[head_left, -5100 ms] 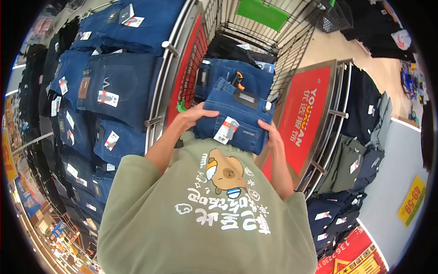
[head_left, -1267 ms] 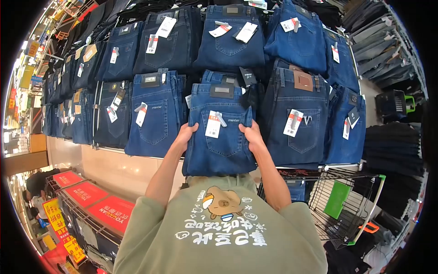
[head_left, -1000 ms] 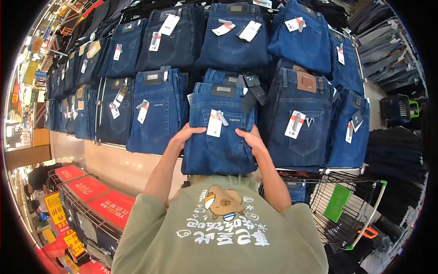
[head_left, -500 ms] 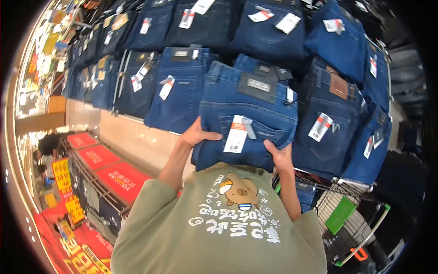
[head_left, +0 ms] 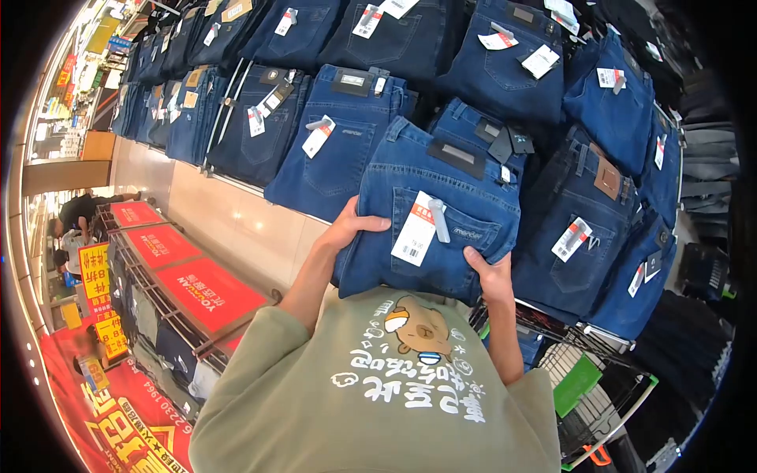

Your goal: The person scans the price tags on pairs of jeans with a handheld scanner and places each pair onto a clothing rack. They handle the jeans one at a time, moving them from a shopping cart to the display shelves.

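A folded pair of blue jeans [head_left: 371,256] is held up in front of my chest, at the front edge of the display. My left hand [head_left: 351,226] grips its left side, thumb on top of the denim. On the opposite side my right hand [head_left: 492,272] holds it, thumb lying near the back pocket. A white and orange price tag [head_left: 416,232] with a grey security tag [head_left: 440,221] hangs over that pocket. The fingers of both hands are mostly hidden beneath the fabric. Just behind lies another folded pair of jeans [head_left: 457,120] with dark hang tags.
Folded jeans [head_left: 335,154] in rows fill the sloping display. To the right stands a shopping cart [head_left: 623,402] with a green panel [head_left: 577,385]. Red signs [head_left: 206,293] top a clothes rack at left. A person [head_left: 79,213] is farther back there.
The view has shifted, so the display sits farther right and the rack shows more. The held jeans have tilted slightly, and both hands keep the same hold.
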Tool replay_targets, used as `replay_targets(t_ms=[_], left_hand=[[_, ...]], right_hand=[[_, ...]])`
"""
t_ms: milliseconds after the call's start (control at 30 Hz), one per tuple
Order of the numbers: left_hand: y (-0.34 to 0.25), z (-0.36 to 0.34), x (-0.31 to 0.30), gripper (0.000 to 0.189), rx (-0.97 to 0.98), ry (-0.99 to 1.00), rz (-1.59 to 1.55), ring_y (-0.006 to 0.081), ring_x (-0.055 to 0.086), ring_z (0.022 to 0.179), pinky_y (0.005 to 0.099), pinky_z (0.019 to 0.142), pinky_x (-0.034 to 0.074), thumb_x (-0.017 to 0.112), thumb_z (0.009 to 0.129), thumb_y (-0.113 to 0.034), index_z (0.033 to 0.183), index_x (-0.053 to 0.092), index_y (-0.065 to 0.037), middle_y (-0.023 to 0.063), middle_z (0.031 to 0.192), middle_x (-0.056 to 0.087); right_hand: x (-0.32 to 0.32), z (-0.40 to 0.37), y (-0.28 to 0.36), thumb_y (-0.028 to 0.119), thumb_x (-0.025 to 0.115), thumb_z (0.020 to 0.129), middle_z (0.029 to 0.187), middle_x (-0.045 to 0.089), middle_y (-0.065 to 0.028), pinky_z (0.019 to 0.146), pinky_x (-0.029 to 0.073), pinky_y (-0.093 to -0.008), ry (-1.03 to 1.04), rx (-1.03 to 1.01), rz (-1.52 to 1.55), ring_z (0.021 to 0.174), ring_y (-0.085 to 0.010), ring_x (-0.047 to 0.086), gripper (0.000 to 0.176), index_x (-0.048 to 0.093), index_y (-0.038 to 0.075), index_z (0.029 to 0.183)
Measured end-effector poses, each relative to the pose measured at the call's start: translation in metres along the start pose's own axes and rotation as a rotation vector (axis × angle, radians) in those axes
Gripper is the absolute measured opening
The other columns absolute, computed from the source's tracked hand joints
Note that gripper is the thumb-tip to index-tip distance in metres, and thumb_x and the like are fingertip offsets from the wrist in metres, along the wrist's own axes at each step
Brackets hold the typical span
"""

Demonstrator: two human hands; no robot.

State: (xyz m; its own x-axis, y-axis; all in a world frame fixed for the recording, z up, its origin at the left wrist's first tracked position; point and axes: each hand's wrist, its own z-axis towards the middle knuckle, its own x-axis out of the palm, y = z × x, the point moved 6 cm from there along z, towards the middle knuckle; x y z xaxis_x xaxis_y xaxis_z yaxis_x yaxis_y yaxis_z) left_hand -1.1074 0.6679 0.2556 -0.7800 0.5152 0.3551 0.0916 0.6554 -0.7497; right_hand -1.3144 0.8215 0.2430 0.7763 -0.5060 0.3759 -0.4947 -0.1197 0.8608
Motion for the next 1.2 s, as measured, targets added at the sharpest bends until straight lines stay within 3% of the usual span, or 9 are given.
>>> replay_targets(t_ms=[133, 233, 333, 533, 600, 733, 867, 1067, 1200], left_hand=[[-0.022, -0.018, -0.016, 0.070, -0.082, -0.267, 0.065, 0.0250, 0.061, 0.100, 0.0366, 0.091, 0.049, 0.076, 0.068, -0.017, 0.126, 0.044, 0.006, 0.0190, 0.111, 0.060], [-0.025, -0.023, -0.049, 0.049, -0.007, -0.260, 0.071, 0.0209, 0.065, 0.090, 0.0319, 0.082, 0.053, 0.075, 0.072, -0.013, 0.114, 0.058, 0.005, 0.0143, 0.104, 0.065], [-0.046, -0.039, -0.075, 0.043, 0.062, -0.179, 0.116, 0.0189, 0.064, 0.091, 0.0306, 0.082, 0.052, 0.073, 0.074, -0.009, 0.112, 0.059, 0.005, 0.0129, 0.103, 0.066], [-0.121, -0.070, -0.131, 0.036, 0.323, -0.081, 0.163, 0.0159, 0.062, 0.095, 0.0317, 0.090, 0.047, 0.073, 0.071, 0.001, 0.106, 0.063, 0.000, 0.0071, 0.101, 0.067], [-0.144, -0.035, -0.145, 0.033, 0.290, -0.152, 0.150, 0.0159, 0.064, 0.089, 0.0301, 0.083, 0.052, 0.072, 0.076, -0.004, 0.107, 0.061, 0.001, 0.0090, 0.101, 0.067], [-0.111, 0.075, -0.210, 0.057, 0.113, -0.090, 0.330, 0.0228, 0.063, 0.099, 0.0325, 0.084, 0.052, 0.071, 0.080, -0.015, 0.128, 0.045, 0.004, 0.0178, 0.115, 0.060], [-0.099, 0.080, -0.218, 0.064, 0.095, -0.114, 0.367, 0.0249, 0.059, 0.107, 0.0347, 0.091, 0.050, 0.070, 0.081, -0.015, 0.134, 0.039, 0.005, 0.0195, 0.122, 0.056], [-0.108, 0.074, -0.221, 0.070, 0.156, -0.018, 0.294, 0.0258, 0.058, 0.109, 0.0357, 0.094, 0.049, 0.072, 0.080, -0.014, 0.138, 0.036, 0.003, 0.0193, 0.125, 0.055], [-0.088, 0.082, -0.237, 0.072, 0.066, -0.028, 0.294, 0.0254, 0.057, 0.111, 0.0355, 0.095, 0.047, 0.073, 0.079, -0.015, 0.138, 0.036, 0.003, 0.0192, 0.126, 0.054]], right_hand=[[0.026, -0.003, -0.007, 0.005, 0.071, 0.080, 0.122, 0.058, -0.0105, 0.097, 0.041, -0.0331, 0.002, -0.044, -0.082, 0.109, -0.0183, 0.055, 0.055, 0.047, -0.003, 0.128], [0.051, -0.008, -0.012, 0.005, 0.071, 0.081, 0.120, 0.059, -0.0110, 0.094, 0.044, -0.0326, -0.009, -0.137, -0.193, 0.105, -0.0177, 0.057, 0.049, 0.051, -0.005, 0.124], [0.085, -0.023, -0.019, 0.004, 0.073, 0.078, 0.128, 0.054, -0.0117, 0.103, 0.036, -0.0353, -0.039, -0.010, -0.198, 0.117, -0.0211, 0.050, 0.064, 0.042, -0.004, 0.133], [0.175, -0.027, 0.020, 0.002, 0.074, 0.077, 0.114, 0.060, -0.0103, 0.092, 0.045, -0.0341, -0.103, -0.322, -0.286, 0.103, -0.0184, 0.057, 0.049, 0.052, -0.004, 0.121], [0.187, 0.029, 0.009, 0.008, 0.072, 0.079, 0.114, 0.060, -0.0117, 0.091, 0.046, -0.0343, -0.172, -0.068, -0.273, 0.102, -0.0189, 0.058, 0.049, 0.051, -0.003, 0.122], [0.172, 0.141, -0.074, 0.016, 0.069, 0.083, 0.116, 0.060, -0.0146, 0.092, 0.046, -0.0340, -0.134, 0.062, -0.411, 0.104, -0.0219, 0.058, 0.052, 0.048, -0.003, 0.127], [0.171, 0.134, -0.087, 0.014, 0.069, 0.082, 0.119, 0.059, -0.0149, 0.093, 0.045, -0.0348, -0.297, 0.060, -0.276, 0.105, -0.0223, 0.058, 0.053, 0.047, -0.002, 0.128], [0.192, 0.106, -0.061, 0.014, 0.070, 0.082, 0.117, 0.060, -0.0137, 0.094, 0.045, -0.0332, -0.252, -0.103, -0.216, 0.105, -0.0222, 0.058, 0.055, 0.046, -0.002, 0.128], [0.179, 0.110, -0.096, 0.017, 0.071, 0.082, 0.114, 0.061, -0.0142, 0.091, 0.046, -0.0327, -0.293, -0.040, -0.429, 0.104, -0.0223, 0.058, 0.055, 0.046, -0.001, 0.128]])
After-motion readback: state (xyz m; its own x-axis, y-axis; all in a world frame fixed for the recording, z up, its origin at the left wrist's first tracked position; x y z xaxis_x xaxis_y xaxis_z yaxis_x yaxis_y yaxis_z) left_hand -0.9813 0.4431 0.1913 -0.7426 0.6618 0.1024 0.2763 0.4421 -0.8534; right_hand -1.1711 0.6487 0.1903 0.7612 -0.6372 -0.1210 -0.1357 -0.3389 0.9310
